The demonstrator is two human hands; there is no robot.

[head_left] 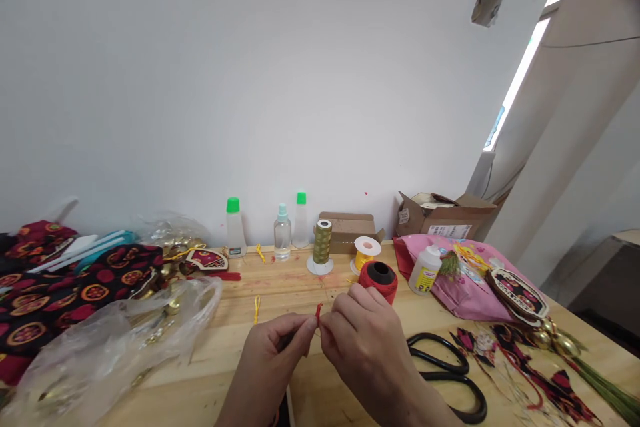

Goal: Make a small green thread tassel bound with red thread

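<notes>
My left hand (281,353) is closed in a pinch on a short red cord (319,311), whose end sticks up above the fingertips. Right against it, my right hand (367,347) is closed too, with thumb and fingers pressed together; what they grip is hidden. Just behind the right hand stands a ball of red thread (379,278) on a dark core. A pair of black-handled scissors (445,363) lies beside the right forearm, its blades out of view under the arm. Below the hands, a dark item at the bottom edge is mostly covered.
Along the wall are a green thread spool (323,243), a yellow spool (368,252), several bottles and a cardboard box (440,217). A glue bottle (426,271) stands by a pink bag (473,293). Fabric scraps (540,373) lie right; a plastic bag (115,340) and patterned fabric (95,280) left.
</notes>
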